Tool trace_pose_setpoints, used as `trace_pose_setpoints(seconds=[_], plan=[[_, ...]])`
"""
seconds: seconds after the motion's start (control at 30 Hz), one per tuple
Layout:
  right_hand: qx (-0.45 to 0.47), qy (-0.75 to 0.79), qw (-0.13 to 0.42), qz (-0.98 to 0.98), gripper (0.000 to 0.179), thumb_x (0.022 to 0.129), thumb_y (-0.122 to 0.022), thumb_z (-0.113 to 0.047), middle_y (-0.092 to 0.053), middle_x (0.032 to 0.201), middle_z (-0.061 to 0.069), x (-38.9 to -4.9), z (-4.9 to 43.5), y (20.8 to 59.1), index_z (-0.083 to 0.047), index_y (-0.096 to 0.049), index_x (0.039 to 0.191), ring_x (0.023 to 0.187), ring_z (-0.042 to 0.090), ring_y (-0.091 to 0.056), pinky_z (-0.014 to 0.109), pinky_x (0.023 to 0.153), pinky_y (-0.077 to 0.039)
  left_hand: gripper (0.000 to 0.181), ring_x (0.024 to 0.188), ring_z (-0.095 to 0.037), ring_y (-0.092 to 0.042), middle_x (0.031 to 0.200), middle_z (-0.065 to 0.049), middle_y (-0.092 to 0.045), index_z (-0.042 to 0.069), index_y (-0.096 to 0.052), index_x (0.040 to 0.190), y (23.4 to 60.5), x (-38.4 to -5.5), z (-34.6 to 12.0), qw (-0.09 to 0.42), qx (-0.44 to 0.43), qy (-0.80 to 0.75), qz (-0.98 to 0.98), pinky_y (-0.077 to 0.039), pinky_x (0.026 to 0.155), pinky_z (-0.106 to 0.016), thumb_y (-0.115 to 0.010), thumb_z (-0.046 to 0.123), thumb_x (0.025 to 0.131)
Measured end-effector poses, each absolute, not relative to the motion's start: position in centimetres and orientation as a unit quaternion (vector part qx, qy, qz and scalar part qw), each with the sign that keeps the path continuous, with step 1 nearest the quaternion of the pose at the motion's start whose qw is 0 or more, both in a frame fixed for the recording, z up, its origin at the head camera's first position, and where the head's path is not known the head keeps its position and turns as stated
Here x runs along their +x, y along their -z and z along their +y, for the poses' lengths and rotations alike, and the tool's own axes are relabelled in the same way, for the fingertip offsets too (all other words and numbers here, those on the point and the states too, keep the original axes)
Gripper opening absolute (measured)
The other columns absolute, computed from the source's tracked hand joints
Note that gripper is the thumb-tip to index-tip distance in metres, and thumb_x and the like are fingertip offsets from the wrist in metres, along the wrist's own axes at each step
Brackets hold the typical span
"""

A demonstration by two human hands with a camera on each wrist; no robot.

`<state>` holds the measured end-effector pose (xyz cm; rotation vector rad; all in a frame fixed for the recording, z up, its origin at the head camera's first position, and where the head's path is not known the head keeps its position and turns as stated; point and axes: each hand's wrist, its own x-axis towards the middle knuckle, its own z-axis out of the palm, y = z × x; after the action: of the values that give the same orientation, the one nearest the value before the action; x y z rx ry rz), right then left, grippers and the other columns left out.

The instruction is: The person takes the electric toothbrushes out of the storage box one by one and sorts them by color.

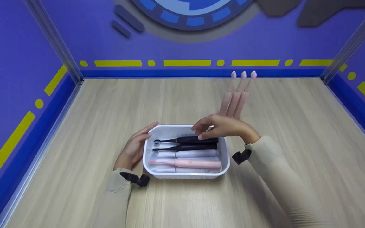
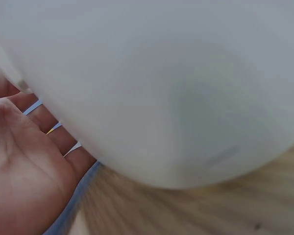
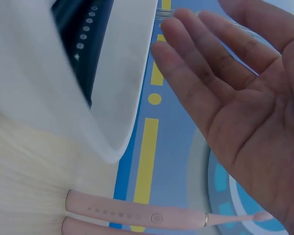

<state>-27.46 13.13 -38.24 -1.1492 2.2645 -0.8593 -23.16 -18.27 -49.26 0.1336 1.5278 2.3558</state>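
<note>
A white plastic bin [image 1: 186, 176] holds several electric toothbrushes lying side by side. Furthest back are a black toothbrush [image 1: 182, 139] and a second black toothbrush [image 1: 198, 147]. Nearer lie a white toothbrush [image 1: 198, 154], a pink toothbrush [image 1: 198, 163] and another white one, partly covered. My left hand [image 1: 135, 146] rests against the bin's left end, thumb at the rim and fingers extended along the outside. Above the bin's back right corner hovers my right hand [image 1: 222, 126], fingers loosely bent and holding nothing. Its palm faces the camera in the right wrist view.
Three pink toothbrushes [image 1: 234, 100] stand upright in a row on the wooden table [image 1: 122, 104], behind my right hand. Blue-purple panels [image 1: 182, 47] with yellow marks enclose the table at the back and both sides.
</note>
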Motion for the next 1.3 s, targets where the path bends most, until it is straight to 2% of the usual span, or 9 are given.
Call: trace_pose_setpoints(seconds=[0.13,0.3,0.43,0.53,0.67,0.9,1.1,1.3], plan=[[-0.433,0.283,0.259,0.816,0.04,0.09,-0.067,-0.021,-0.071,0.106,0.009,-27.2,12.3,38.1,-0.002,-0.062,0.125,0.102,0.019,-0.065,0.039,0.094,-0.052,0.053,0.136,-0.017,-0.036,0.16,-0.011,-0.021,0.0,-0.026,0.15,49.3,-23.1,-18.3,0.167,0.05,-0.827,0.534,-0.029,0.115,-0.032,-0.032,0.002,0.098],[-0.44,0.268,0.299,0.803,0.043,0.089,-0.067,-0.017,-0.07,0.109,0.014,-27.0,11.2,38.2,-0.001,-0.059,0.128,0.102,0.019,-0.064,0.031,0.092,-0.051,0.053,0.135,-0.017,-0.039,0.159,-0.014,-0.022,0.001,-0.027,0.15,49.3,-23.2,-18.3,0.17,0.053,-0.827,0.534,-0.03,0.115,-0.033,-0.033,0.003,0.098],[-0.452,0.262,0.318,0.791,0.043,0.089,-0.066,-0.015,-0.069,0.109,0.016,-26.9,10.5,38.4,0.002,-0.058,0.128,0.101,0.018,-0.064,0.027,0.089,-0.051,0.051,0.138,-0.02,-0.035,0.159,-0.011,-0.024,0.003,-0.031,0.149,49.2,-23.2,-18.3,0.166,0.049,-0.819,0.546,-0.028,0.116,-0.035,-0.033,0.004,0.098],[-0.451,0.253,0.332,0.789,0.042,0.089,-0.066,-0.013,-0.07,0.107,0.014,-26.7,10.1,38.6,0.002,-0.058,0.128,0.1,0.016,-0.064,0.025,0.088,-0.051,0.051,0.14,-0.021,-0.032,0.16,-0.007,-0.024,0.003,-0.033,0.149,49.1,-23.1,-18.3,0.163,0.045,-0.817,0.551,-0.026,0.117,-0.036,-0.033,0.003,0.098],[-0.443,0.229,0.347,0.794,0.043,0.088,-0.067,-0.012,-0.07,0.106,0.009,-26.5,9.6,38.9,-0.001,-0.059,0.128,0.098,0.012,-0.063,0.024,0.087,-0.051,0.051,0.14,-0.02,-0.031,0.16,-0.009,-0.023,0.001,-0.029,0.15,49.1,-23.2,-18.3,0.165,0.048,-0.817,0.55,-0.024,0.117,-0.036,-0.032,0.003,0.098],[-0.432,0.207,0.372,0.795,0.043,0.086,-0.07,-0.014,-0.069,0.102,0.005,-26.3,8.8,39.1,-0.006,-0.06,0.128,0.091,0.007,-0.062,0.021,0.081,-0.05,0.051,0.136,-0.018,-0.038,0.156,-0.013,-0.03,0.002,-0.03,0.149,49.2,-23.3,-18.3,0.169,0.041,-0.825,0.537,-0.029,0.115,-0.032,-0.031,0.003,0.098],[-0.418,0.208,0.403,0.788,0.043,0.084,-0.073,-0.015,-0.068,0.098,0.003,-26.2,8.3,39.5,-0.008,-0.062,0.125,0.087,0.005,-0.061,0.018,0.076,-0.049,0.051,0.138,-0.018,-0.035,0.159,-0.01,-0.026,0.003,-0.032,0.149,49.2,-23.2,-18.3,0.168,0.039,-0.823,0.542,-0.027,0.116,-0.033,-0.032,0.003,0.098],[-0.415,0.196,0.419,0.784,0.041,0.083,-0.071,-0.008,-0.067,0.098,0.004,-26.3,7.9,39.8,-0.007,-0.063,0.123,0.085,0.004,-0.06,0.016,0.074,-0.048,0.052,0.135,-0.017,-0.039,0.157,-0.013,-0.027,0.003,-0.03,0.15,49.3,-23.2,-18.3,0.173,0.043,-0.823,0.539,-0.031,0.114,-0.032,-0.031,0.004,0.098]])
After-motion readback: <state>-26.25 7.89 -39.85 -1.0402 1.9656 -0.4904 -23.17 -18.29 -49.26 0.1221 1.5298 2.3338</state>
